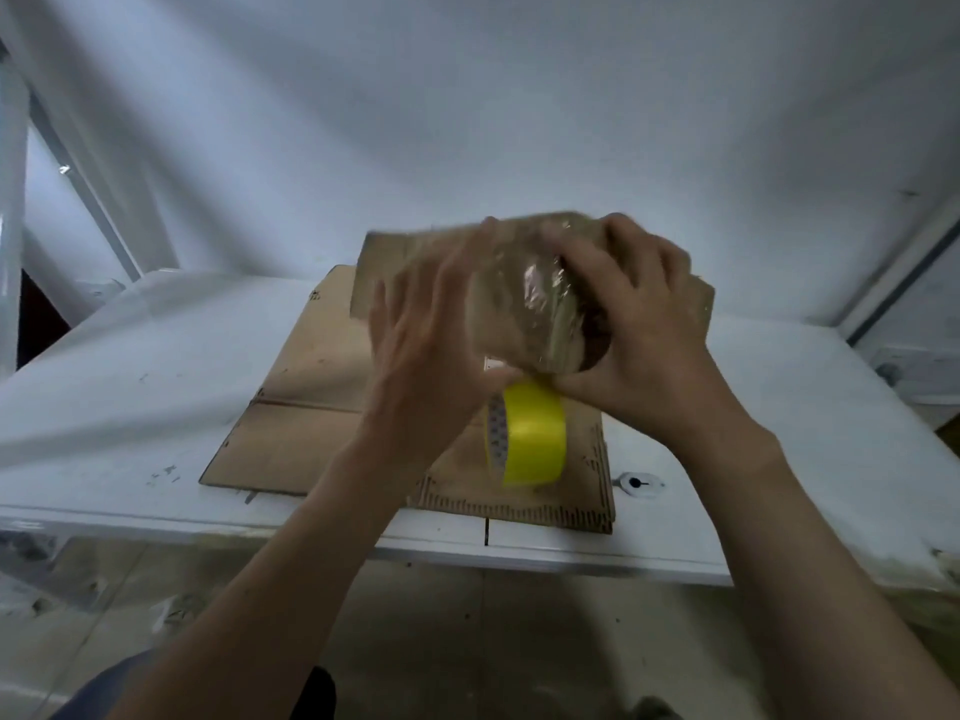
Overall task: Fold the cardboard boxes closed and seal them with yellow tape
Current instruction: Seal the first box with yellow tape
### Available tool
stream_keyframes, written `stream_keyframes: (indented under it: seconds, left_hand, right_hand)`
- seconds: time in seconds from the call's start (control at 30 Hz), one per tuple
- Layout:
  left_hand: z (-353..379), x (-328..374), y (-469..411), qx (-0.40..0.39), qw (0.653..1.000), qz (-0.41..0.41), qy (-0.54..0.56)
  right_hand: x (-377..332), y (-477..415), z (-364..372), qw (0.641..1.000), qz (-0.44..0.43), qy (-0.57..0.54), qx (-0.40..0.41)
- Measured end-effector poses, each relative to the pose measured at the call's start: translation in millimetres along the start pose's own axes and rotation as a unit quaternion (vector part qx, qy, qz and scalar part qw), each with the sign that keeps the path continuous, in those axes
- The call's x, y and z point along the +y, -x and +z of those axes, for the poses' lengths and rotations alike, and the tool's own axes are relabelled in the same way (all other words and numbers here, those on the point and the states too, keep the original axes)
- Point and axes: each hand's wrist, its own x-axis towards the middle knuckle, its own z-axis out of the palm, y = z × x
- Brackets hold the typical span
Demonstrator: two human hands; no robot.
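- Left hand point(421, 335) raised, fingers point(467, 257) straight and spread, pressed flat against the near side of the cardboard box point(405, 257).
- Right hand point(639, 324) curls over the box's top, gripping it.
- The box is held above the desk point(130, 407), blurred.
- Yellow tape roll point(535, 433) stands on flat cardboard point(306, 407) below.

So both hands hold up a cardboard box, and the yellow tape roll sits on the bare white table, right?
Not quite: the head view shows the yellow tape roll on flattened cardboard, not the bare white table. The left hand and right hand do hold up the cardboard box.
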Motion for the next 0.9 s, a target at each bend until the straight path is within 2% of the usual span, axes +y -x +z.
stream_keyframes:
  seconds: [0.07, 0.13, 0.23, 0.33, 0.43, 0.53, 0.7, 0.83, 0.9]
  left_hand:
    - [0, 7, 0, 0.046, 0.993, -0.111, 0.019]
    - [2, 17, 2, 0.009, 0.987, -0.158, 0.039]
    - [6, 35, 8, -0.049, 0.991, -0.117, 0.049]
    - [-2, 37, 5, 0.003, 0.997, -0.063, 0.036]
    - [-18, 32, -2, 0.063, 0.998, 0.013, -0.014]
    - [-28, 29, -5, 0.081, 0.990, 0.076, -0.086]
    - [-28, 24, 0, -0.016, 0.996, 0.038, -0.077]
    - [-18, 26, 9, -0.092, 0.996, 0.012, -0.004]
    - [-12, 28, 10, -0.110, 0.994, 0.007, -0.021]
  right_hand:
    - [-2, -1, -2, 0.995, 0.061, 0.004, 0.079]
    - [-4, -2, -5, 0.986, 0.102, -0.033, 0.129]
    - [-9, -3, -11, 0.968, 0.124, -0.109, 0.190]
    - [-10, -3, -14, 0.950, 0.131, -0.166, 0.231]
    - [-6, -4, -13, 0.936, 0.168, -0.221, 0.217]
    - [-2, -3, -2, 0.924, 0.191, -0.285, 0.170]
    - [11, 11, 27, 0.916, 0.214, -0.333, 0.063]
    - [21, 28, 39, 0.931, 0.211, -0.287, 0.073]
    - [17, 30, 48, 0.923, 0.220, -0.303, 0.087]
